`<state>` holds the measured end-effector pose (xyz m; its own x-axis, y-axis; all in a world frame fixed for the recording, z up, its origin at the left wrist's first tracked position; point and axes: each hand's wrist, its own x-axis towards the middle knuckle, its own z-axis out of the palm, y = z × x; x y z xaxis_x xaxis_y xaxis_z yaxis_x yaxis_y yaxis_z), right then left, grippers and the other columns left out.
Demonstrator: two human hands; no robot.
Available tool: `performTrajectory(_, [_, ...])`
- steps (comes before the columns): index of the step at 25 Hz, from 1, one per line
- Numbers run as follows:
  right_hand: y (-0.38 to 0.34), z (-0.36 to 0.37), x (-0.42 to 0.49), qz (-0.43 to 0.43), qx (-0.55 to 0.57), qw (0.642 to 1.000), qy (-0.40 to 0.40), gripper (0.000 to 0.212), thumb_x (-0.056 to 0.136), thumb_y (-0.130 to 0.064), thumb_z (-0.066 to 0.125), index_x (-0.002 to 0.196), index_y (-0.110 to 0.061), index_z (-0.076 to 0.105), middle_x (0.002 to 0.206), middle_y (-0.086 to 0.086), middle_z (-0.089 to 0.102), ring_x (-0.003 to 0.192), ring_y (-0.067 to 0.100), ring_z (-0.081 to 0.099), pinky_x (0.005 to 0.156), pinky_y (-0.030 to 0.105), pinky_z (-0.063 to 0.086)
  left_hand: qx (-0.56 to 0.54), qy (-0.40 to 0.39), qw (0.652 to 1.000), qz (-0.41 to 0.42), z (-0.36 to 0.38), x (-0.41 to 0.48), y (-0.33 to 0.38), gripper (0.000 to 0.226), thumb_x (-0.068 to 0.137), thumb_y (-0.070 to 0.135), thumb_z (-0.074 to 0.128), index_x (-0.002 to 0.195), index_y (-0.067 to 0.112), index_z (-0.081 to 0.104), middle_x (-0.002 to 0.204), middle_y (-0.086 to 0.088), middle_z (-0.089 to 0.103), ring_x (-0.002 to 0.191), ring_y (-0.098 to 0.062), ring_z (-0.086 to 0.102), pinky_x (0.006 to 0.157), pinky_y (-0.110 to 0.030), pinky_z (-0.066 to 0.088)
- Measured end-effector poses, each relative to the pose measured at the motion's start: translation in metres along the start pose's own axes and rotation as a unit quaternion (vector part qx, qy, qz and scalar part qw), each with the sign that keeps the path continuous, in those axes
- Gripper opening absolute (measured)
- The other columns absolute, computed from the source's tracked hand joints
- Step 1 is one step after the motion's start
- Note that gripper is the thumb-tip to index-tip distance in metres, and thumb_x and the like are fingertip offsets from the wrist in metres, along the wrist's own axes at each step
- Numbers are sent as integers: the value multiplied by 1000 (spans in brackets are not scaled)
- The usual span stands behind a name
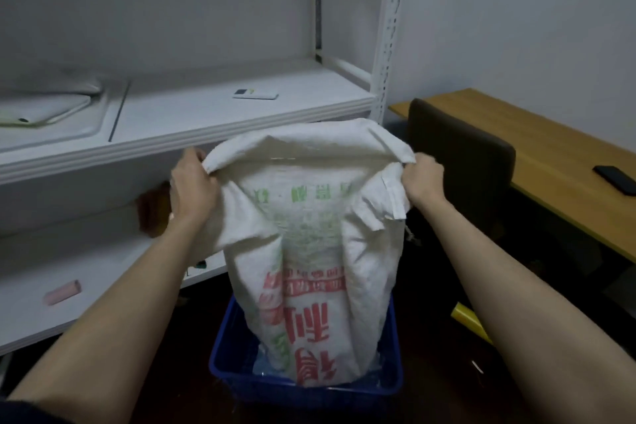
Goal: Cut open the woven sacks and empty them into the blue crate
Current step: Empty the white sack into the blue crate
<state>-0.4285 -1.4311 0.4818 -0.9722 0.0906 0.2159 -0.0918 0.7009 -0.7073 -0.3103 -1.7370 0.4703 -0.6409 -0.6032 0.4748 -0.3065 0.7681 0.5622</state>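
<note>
A white woven sack (316, 251) with red and green print hangs upside down, its lower end inside the blue crate (227, 361) on the dark floor. My left hand (191, 182) grips the sack's upper left corner. My right hand (421, 179) grips its upper right corner, where a torn strip of fabric dangles. Pale, clear-looking contents show in the crate around the sack's mouth; what they are I cannot tell.
White metal shelving (241, 120) stands behind and to the left, holding a small remote (255, 93), folded white material (44, 107) and a pink cylinder (62, 292). On the right are a dark chair (461, 162), a wooden desk (537, 148) with a phone (616, 179), and a yellow object (469, 318) on the floor.
</note>
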Motion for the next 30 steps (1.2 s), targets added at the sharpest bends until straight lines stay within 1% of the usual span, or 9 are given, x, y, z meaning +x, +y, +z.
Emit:
performTrajectory(5, [-6, -21, 24, 56, 95, 993, -33, 26, 92, -15, 46, 67, -9, 54, 73, 5, 54, 80, 25, 51, 54, 28, 35, 60, 5, 997, 38, -6, 12, 4, 18, 84, 10, 54, 101, 7, 49, 99, -23, 61, 88, -45, 55, 66, -38, 31])
performTrajectory(9, [-6, -13, 11, 43, -49, 974, -216, 75, 59, -67, 73, 108, -12, 58, 101, 3, 60, 95, 23, 59, 80, 35, 51, 100, 10, 995, 29, -3, 12, 2, 18, 87, 8, 49, 104, 4, 53, 100, -28, 61, 91, -49, 55, 69, -46, 39])
performTrajectory(12, [3, -9, 10, -12, -247, 939, -237, 55, 68, -49, 76, 99, -10, 51, 97, 6, 56, 89, 26, 56, 72, 34, 46, 75, 9, 997, 10, -3, 10, 1, 21, 87, 4, 45, 107, 2, 52, 100, -31, 60, 92, -50, 55, 73, -48, 41])
performTrajectory(15, [15, -6, 6, -10, -302, 925, -232, 25, 84, -29, 61, 92, -7, 53, 92, 10, 56, 82, 27, 54, 68, 33, 43, 26, 2, 999, -32, -2, 11, -3, 28, 88, 1, 40, 112, 1, 53, 103, -32, 59, 97, -49, 54, 79, -48, 42])
performTrajectory(17, [12, -14, 10, -5, -258, 944, -204, 17, 88, -21, 53, 87, -5, 55, 95, 14, 60, 81, 28, 55, 66, 31, 40, -14, 12, 999, -33, -4, 15, -1, 30, 86, -2, 36, 110, -2, 55, 105, -32, 59, 99, -46, 54, 82, -43, 41])
performTrajectory(20, [-8, -28, 20, -20, -58, 998, 3, 22, 92, -10, 43, 87, 0, 61, 99, 22, 65, 93, 36, 61, 68, 33, 39, -89, 94, 991, -34, -16, 25, 20, 35, 82, -10, 30, 108, -5, 53, 94, -24, 56, 86, -33, 52, 69, -32, 30])
performTrajectory(24, [-26, -23, 20, -50, -22, 998, 20, 32, 93, -5, 37, 109, 5, 63, 116, 24, 63, 108, 38, 57, 85, 35, 43, -135, 116, 983, -52, -33, 35, 51, 36, 84, -9, 26, 108, 1, 51, 96, -17, 50, 85, -22, 43, 73, -33, 32])
performTrajectory(27, [-40, -30, 24, -41, 139, 978, 148, 37, 88, 0, 34, 114, 0, 60, 118, 16, 63, 110, 29, 57, 86, 30, 41, -204, 156, 964, -67, -40, 47, 57, 39, 87, -5, 29, 116, 0, 54, 108, -16, 58, 91, -16, 47, 68, -9, 33])
performTrajectory(30, [-38, -12, 18, -38, 87, 995, -4, 33, 92, -3, 36, 118, 0, 57, 121, 20, 60, 114, 34, 55, 87, 31, 41, -196, 129, 969, -75, -34, 49, 48, 39, 88, -3, 29, 118, -1, 53, 118, -18, 59, 105, -27, 54, 75, -17, 36])
